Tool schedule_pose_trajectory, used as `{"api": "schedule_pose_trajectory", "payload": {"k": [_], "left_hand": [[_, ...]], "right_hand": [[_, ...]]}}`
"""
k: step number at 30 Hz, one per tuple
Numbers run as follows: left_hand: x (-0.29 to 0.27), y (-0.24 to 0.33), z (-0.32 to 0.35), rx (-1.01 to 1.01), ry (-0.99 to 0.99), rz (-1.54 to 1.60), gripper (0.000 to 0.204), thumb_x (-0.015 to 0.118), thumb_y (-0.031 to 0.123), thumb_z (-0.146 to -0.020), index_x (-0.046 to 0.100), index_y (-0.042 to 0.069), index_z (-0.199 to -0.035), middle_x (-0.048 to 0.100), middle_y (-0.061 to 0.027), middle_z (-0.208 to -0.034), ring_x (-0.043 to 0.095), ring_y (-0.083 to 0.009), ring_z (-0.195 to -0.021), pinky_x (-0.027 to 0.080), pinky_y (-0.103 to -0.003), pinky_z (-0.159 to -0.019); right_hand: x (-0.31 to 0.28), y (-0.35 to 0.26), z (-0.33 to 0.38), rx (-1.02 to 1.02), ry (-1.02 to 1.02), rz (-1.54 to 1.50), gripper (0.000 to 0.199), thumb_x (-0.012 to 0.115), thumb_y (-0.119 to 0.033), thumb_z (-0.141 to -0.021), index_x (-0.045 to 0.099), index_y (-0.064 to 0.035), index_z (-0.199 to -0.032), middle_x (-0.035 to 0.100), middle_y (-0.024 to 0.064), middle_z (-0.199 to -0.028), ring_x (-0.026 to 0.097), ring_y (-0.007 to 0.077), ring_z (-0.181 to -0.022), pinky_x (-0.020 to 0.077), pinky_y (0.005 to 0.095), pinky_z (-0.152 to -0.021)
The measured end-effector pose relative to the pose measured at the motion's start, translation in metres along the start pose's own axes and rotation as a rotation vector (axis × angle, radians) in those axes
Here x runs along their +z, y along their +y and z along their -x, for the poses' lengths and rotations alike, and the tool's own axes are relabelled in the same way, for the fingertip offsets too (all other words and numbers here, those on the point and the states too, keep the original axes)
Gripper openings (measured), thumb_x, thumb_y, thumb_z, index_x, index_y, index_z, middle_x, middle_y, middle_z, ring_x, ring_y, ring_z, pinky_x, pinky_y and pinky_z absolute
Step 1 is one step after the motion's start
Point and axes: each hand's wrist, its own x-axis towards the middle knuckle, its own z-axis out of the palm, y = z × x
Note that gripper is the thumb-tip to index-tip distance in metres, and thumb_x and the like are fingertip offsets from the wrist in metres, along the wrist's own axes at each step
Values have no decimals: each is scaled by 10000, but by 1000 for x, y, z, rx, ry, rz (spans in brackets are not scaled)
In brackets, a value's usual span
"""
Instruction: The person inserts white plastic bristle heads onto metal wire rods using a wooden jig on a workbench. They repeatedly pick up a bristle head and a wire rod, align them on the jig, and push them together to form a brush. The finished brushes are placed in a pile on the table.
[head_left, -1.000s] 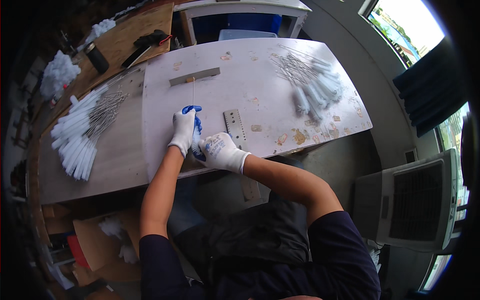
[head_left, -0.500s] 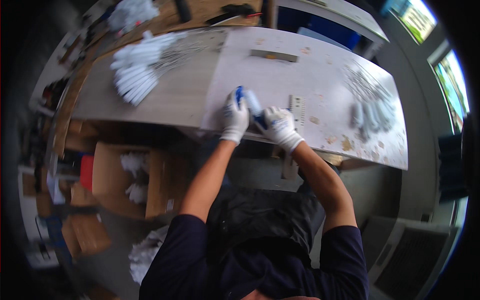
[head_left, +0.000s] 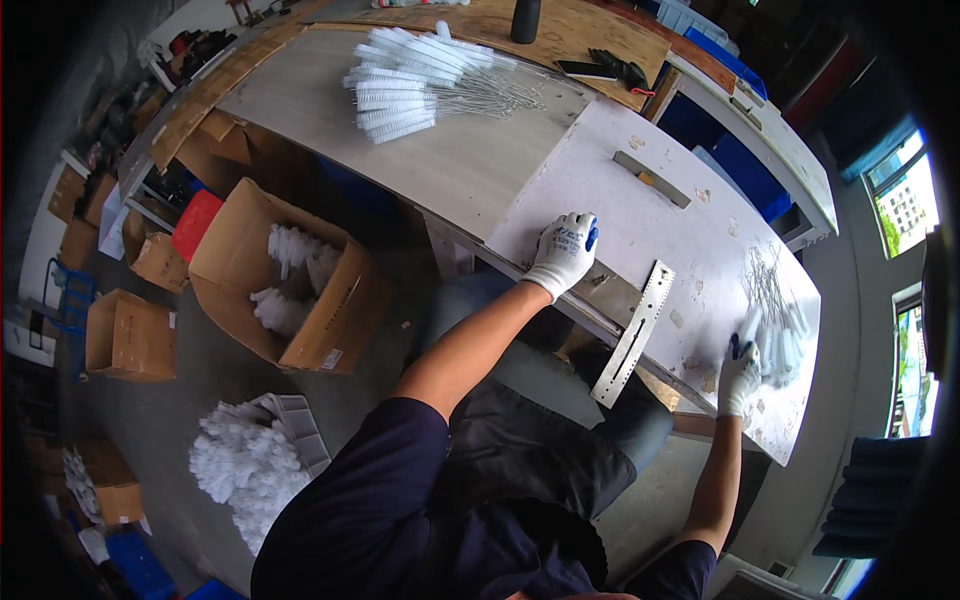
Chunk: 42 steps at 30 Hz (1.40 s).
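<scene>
L hand: white glove w/ blue palm, on the worktable nr its front edge, back of hand up. Fingers curled in, tips mostly hidden, so can't tell if anything's in there tbh.
R hand: same kind of glove, way over at the R end, right at the near L side of the R brush pile. Fingers bent, can't tell if they've got hold of a brush or are just touching.
R brushes: wht bristle tube brushes, bristle ends toward the person, thin wire stems pointing away.
L brush pile: bigger fan of the same on the grey section, bristles L, wires R.
Slotted metal plate: btwn the hands, holes along it, sticking out past the front edge.
Metal bar: lying further back, small orangey-brown block against it.
Back board: blk bottle upright, blk glove off to its R.
Floor: open cardboard box w/ wht brushes inside, grey crate beside a wht heap.
</scene>
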Motion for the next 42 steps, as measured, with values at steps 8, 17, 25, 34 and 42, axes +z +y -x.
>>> {"api": "schedule_pose_trajectory", "payload": {"k": [8, 17, 25, 34, 42], "left_hand": [[-7, 8, 1, 30, 11, -16, 231, 627, 200, -929, 655, 101, -1136, 689, -139, -1025, 653, -332, -980, 522, -466, -889], [-106, -86, -75, 310, 43, -496, 276, 698, 207, -845, 676, 169, -1117, 598, -108, -1128, 575, -320, -1062, 477, -484, -916], [-197, -240, -157, 48, -143, -1065, 437, 604, 198, -904, 610, 192, -1341, 581, -142, -1338, 496, -315, -1299, 364, -542, -1081], [-188, -203, -185, 91, -381, -1301, 297, 554, 187, -958, 672, 180, -1230, 641, -115, -1223, 617, -289, -1150, 474, -448, -975], [-225, -165, -157, 64, -365, -856, 340, 484, 248, -929, 719, 73, -1101, 708, -221, -1134, 671, -397, -1062, 525, -505, -876]], "right_hand": [[-36, -70, 25, -250, 232, -185, 844, 808, -327, -824, 390, -29, -1495, 339, 272, -1563, 414, 467, -1401, 423, 482, -1131], [-13, -235, 50, -642, -99, -370, 686, 745, -350, -848, 501, -7, -1390, 538, 188, -1368, 451, 374, -1315, 306, 513, -1151], [-17, -236, 47, -621, -117, -449, 664, 735, -346, -856, 506, -4, -1378, 542, 191, -1348, 469, 368, -1297, 323, 511, -1131], [-14, -229, 47, -601, -104, -446, 658, 728, -367, -864, 514, 2, -1366, 555, 190, -1334, 490, 368, -1270, 333, 509, -1118], [-9, -228, 47, -576, -83, -467, 640, 733, -360, -859, 530, -7, -1353, 566, 185, -1320, 493, 370, -1264, 344, 504, -1114]]}}
